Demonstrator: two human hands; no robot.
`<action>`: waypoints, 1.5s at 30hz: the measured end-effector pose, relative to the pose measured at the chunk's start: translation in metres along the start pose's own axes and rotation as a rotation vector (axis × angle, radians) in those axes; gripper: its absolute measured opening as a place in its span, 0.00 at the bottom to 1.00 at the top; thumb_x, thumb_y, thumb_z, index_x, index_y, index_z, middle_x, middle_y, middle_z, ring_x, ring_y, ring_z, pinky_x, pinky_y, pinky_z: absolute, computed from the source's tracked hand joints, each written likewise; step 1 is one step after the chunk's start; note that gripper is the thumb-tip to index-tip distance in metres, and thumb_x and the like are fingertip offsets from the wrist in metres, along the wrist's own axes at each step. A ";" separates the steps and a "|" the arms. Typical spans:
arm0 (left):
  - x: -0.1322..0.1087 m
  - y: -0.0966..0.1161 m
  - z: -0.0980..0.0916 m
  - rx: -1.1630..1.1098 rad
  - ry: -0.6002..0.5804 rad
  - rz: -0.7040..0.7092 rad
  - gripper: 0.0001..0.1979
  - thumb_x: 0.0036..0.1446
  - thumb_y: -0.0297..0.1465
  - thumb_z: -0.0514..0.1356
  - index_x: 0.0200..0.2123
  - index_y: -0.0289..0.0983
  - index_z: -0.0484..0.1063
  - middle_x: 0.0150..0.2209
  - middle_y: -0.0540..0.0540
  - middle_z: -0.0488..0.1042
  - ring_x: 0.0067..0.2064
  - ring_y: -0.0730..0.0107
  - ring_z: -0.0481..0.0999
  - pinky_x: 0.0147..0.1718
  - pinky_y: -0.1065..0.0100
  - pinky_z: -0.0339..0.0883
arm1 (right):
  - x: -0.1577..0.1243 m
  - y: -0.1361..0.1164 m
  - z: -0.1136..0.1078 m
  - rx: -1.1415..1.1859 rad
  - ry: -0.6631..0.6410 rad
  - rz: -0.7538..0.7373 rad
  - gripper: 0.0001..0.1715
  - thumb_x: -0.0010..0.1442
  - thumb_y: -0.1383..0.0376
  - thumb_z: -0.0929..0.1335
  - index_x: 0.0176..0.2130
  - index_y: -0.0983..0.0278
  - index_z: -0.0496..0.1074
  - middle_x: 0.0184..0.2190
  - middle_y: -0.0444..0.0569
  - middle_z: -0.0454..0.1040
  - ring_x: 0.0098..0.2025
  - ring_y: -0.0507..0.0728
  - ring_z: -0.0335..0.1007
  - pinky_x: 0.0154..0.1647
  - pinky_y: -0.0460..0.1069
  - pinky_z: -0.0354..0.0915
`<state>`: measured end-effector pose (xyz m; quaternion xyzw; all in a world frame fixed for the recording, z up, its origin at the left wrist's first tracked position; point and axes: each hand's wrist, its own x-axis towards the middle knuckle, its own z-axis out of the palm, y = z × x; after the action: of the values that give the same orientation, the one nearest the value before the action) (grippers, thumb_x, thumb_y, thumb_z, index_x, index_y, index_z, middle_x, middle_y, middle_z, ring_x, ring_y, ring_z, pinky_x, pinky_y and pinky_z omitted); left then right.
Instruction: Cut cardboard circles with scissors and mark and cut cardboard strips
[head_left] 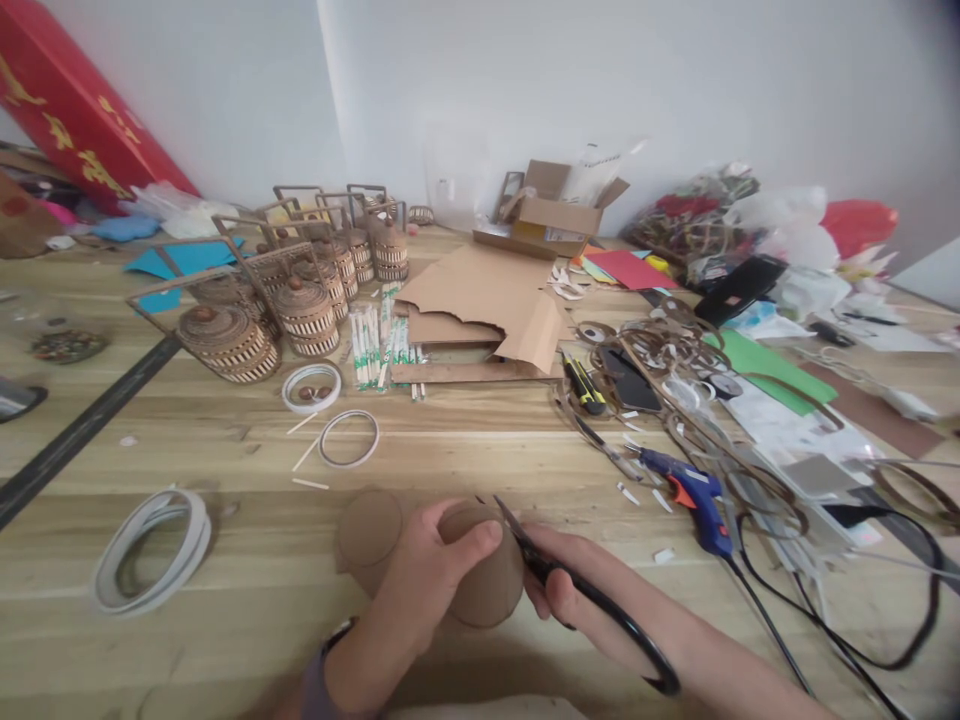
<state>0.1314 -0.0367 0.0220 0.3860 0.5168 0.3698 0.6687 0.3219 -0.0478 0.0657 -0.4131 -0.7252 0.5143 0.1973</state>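
My left hand is closed on a round brown cardboard piece, thumb pressed on its top edge. My right hand grips black-handled scissors, whose open blades touch the right rim of that piece. A second cardboard disc lies flat on the wooden table just left of my left hand.
Rolls of white tape lie to the left and ahead. Woven cardboard baskets, torn cardboard sheets and an open box stand farther back. A blue glue gun, cords, a yellow knife and coloured paper crowd the right.
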 end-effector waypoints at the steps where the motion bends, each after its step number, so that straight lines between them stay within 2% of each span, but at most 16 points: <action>1: -0.001 0.001 0.000 0.001 0.002 0.002 0.19 0.46 0.42 0.69 0.39 0.36 0.81 0.39 0.45 0.85 0.45 0.53 0.81 0.45 0.63 0.71 | 0.000 0.000 0.000 0.003 0.000 -0.004 0.41 0.62 0.29 0.51 0.33 0.60 0.63 0.26 0.43 0.63 0.26 0.52 0.56 0.27 0.47 0.59; 9: -0.002 0.008 0.004 0.054 0.075 -0.028 0.21 0.41 0.43 0.68 0.38 0.37 0.81 0.39 0.44 0.85 0.46 0.49 0.81 0.46 0.59 0.71 | 0.002 0.007 0.004 0.028 0.013 -0.032 0.40 0.64 0.31 0.52 0.28 0.61 0.60 0.23 0.42 0.60 0.25 0.51 0.54 0.25 0.46 0.55; 14: -0.002 0.009 0.004 0.060 0.051 -0.015 0.19 0.43 0.43 0.67 0.37 0.38 0.81 0.38 0.44 0.85 0.46 0.49 0.81 0.46 0.59 0.71 | 0.001 0.013 0.006 0.016 0.027 -0.017 0.36 0.68 0.35 0.54 0.29 0.61 0.61 0.21 0.42 0.62 0.24 0.51 0.55 0.23 0.46 0.54; 22: -0.002 0.006 0.004 0.115 0.184 -0.082 0.27 0.38 0.45 0.69 0.42 0.37 0.78 0.44 0.40 0.84 0.51 0.43 0.79 0.50 0.54 0.68 | 0.000 0.012 0.009 0.022 0.037 -0.001 0.39 0.67 0.33 0.52 0.30 0.62 0.63 0.20 0.41 0.60 0.23 0.50 0.53 0.21 0.46 0.51; 30: -0.003 0.008 0.002 0.135 0.141 -0.066 0.26 0.40 0.44 0.68 0.42 0.37 0.78 0.44 0.40 0.84 0.51 0.45 0.78 0.52 0.55 0.68 | -0.001 0.010 0.010 0.049 0.029 0.050 0.39 0.65 0.32 0.52 0.28 0.61 0.59 0.18 0.40 0.59 0.20 0.49 0.51 0.20 0.46 0.50; 40: -0.003 0.008 0.004 0.073 0.086 -0.074 0.23 0.39 0.43 0.68 0.38 0.38 0.80 0.41 0.42 0.85 0.49 0.45 0.79 0.51 0.55 0.68 | 0.000 0.008 0.010 0.043 0.040 0.029 0.39 0.65 0.31 0.53 0.26 0.61 0.58 0.19 0.39 0.56 0.22 0.49 0.48 0.21 0.46 0.48; 45: -0.002 0.008 0.005 0.056 0.138 -0.103 0.25 0.36 0.43 0.70 0.39 0.37 0.79 0.43 0.40 0.84 0.51 0.42 0.78 0.51 0.53 0.68 | -0.001 0.012 0.008 0.044 0.038 0.019 0.39 0.65 0.32 0.54 0.27 0.61 0.58 0.19 0.39 0.55 0.23 0.49 0.48 0.21 0.46 0.48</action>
<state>0.1349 -0.0353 0.0303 0.3512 0.5910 0.3459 0.6385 0.3216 -0.0522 0.0515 -0.4253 -0.7057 0.5243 0.2151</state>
